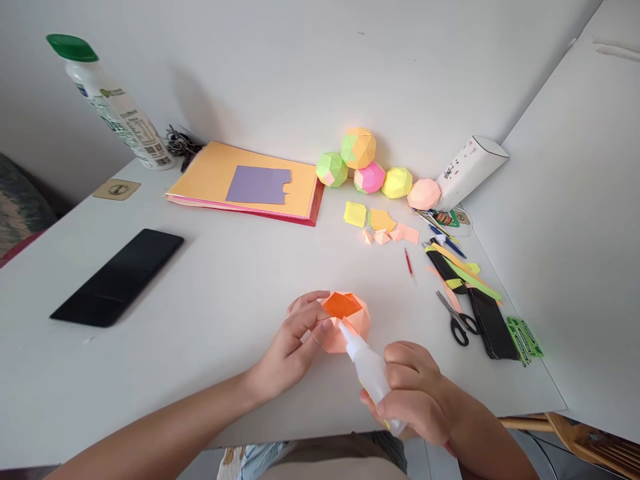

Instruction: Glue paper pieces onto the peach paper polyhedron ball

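Near the front of the desk sits an orange-pink faceted paper ball point(357, 323) with an opening on top that shows its bright orange inside. My left hand point(300, 337) grips its left side, thumb and fingers pinching the paper by the opening's edge. In my right hand point(415, 387) is a white squeeze glue bottle point(370, 373), tilted so its nozzle points up and left. The nozzle tip is at the front rim of the ball; whether it touches the paper I cannot tell.
Finished paper balls point(370, 177) stand by the wall, with paper scraps point(383, 230) before them. Scissors point(457, 323), a phone point(493, 323) and paper strips lie right. A paper stack point(200, 173), a black tablet point(120, 277) and a green-capped bottle point(115, 110) are left.
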Motion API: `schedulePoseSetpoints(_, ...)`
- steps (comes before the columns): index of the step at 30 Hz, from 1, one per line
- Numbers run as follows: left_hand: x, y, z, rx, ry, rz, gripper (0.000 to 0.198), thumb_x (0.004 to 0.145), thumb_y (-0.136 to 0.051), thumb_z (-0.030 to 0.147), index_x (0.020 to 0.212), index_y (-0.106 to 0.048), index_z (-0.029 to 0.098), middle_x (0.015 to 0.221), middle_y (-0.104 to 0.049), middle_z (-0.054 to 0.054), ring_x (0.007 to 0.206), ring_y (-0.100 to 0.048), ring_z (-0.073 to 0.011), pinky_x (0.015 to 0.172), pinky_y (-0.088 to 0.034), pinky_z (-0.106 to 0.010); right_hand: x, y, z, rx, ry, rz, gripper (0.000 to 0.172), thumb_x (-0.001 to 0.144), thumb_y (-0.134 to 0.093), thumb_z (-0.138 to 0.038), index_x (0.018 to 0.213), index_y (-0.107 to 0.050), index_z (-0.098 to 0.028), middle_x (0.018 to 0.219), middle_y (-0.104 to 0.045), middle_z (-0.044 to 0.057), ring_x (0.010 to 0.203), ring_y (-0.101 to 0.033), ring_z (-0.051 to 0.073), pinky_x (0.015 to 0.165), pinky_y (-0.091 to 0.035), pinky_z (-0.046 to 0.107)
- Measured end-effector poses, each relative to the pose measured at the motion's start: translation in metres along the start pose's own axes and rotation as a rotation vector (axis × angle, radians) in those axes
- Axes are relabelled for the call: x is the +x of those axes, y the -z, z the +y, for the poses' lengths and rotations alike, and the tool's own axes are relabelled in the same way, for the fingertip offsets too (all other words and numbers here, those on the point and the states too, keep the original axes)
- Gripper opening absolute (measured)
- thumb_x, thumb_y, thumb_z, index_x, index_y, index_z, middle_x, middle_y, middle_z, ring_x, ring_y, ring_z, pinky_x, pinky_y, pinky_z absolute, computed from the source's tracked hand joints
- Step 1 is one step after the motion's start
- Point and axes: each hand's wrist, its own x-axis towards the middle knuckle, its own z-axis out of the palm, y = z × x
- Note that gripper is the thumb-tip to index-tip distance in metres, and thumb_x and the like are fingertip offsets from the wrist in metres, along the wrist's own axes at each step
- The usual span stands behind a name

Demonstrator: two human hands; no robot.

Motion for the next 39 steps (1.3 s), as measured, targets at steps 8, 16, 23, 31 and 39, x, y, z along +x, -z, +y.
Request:
schedulePoseSetpoints(8, 0.0, 0.0007, 0.0016, 0.01, 0.001, 0.009, 0.041, 0.099, -0.035, 0.045, 0.074, -0.061, 0.025, 0.086, -0.066, -0.004, 0.134, -0.036, -0.0241, 0.112, -0.028, -0.043, 0.0028, -0.0009, -0.0014, 0.029, 0.002, 0.006, 0.022, 0.081, -0.053, -0.002, 0.083, -0.044, -0.022, 0.055, -0.038, -0.007, 0.053, -0.031, 0.012, 0.045, -0.032, 0.025)
schedulePoseSetpoints(16, 0.0003, 0.0001, -0.0004, 0.014, -0.017, 0.006, 0.041, 0.099, -0.035, 0.043, 0.073, -0.062, 0.025, 0.088, -0.067, -0.003, 0.134, -0.037, -0.0234, 0.113, -0.025, -0.043, 0.0024, -0.0034, -0.0007, 0.033, 0.003, 0.017, 0.023, 0.081, -0.053, -0.002, 0.083, -0.044, -0.023, 0.057, -0.034, -0.007, 0.053, -0.029, 0.012, 0.045, -0.03, 0.026)
schedulePoseSetpoints(23, -0.0001, 0.0, -0.0031, 0.012, -0.029, 0.01, 0.038, 0.1, -0.036, 0.04, 0.075, -0.061, 0.026, 0.084, -0.066, -0.003, 0.134, -0.037, -0.0232, 0.112, -0.026, -0.044, 0.0024, -0.0024, -0.0028, 0.054, -0.008, -0.008, 0.025, 0.079, -0.054, -0.001, 0.085, -0.045, -0.024, 0.058, -0.038, -0.007, 0.053, -0.032, 0.013, 0.046, -0.033, 0.026)
schedulePoseSetpoints(31, 0.0009, -0.0004, -0.0049, 0.019, -0.046, 0.028, 0.039, 0.1, -0.036, 0.04, 0.074, -0.062, 0.025, 0.084, -0.066, -0.004, 0.135, -0.037, -0.0231, 0.112, -0.026, -0.043, 0.0015, -0.0059, -0.0023, 0.061, 0.022, 0.026, 0.026, 0.078, -0.055, 0.0, 0.08, -0.042, -0.024, 0.059, -0.036, -0.007, 0.054, -0.028, 0.012, 0.045, -0.027, 0.026)
schedulePoseSetpoints(39, 0.0007, -0.0002, -0.0025, 0.029, -0.037, 0.024, 0.04, 0.1, -0.036, 0.041, 0.073, -0.061, 0.026, 0.087, -0.067, -0.004, 0.134, -0.037, -0.0226, 0.112, -0.027, -0.042, 0.0049, -0.0073, -0.0016, 0.053, 0.048, 0.05, 0.027, 0.079, -0.055, -0.001, 0.076, -0.041, -0.023, 0.059, -0.033, -0.007, 0.053, -0.028, 0.012, 0.045, -0.025, 0.026)
